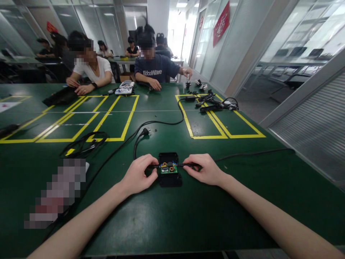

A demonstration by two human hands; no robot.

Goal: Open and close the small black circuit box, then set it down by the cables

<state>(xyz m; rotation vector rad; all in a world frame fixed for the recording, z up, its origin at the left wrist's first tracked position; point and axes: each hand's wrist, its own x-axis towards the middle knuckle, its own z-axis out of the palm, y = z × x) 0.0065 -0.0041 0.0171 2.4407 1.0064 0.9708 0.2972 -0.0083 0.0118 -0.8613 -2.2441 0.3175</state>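
Just below frame centre, the left hand (140, 174) and right hand (206, 169) are each pinching a cable (192, 165) beside the board (168, 170); uneven tugging could be straining wires (174, 164) loose.

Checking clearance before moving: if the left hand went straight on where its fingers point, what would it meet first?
Probably the circuit board in the open black case, right beside the left hand, which holds the black cable; depth is unclear, so the case's edge could come first.
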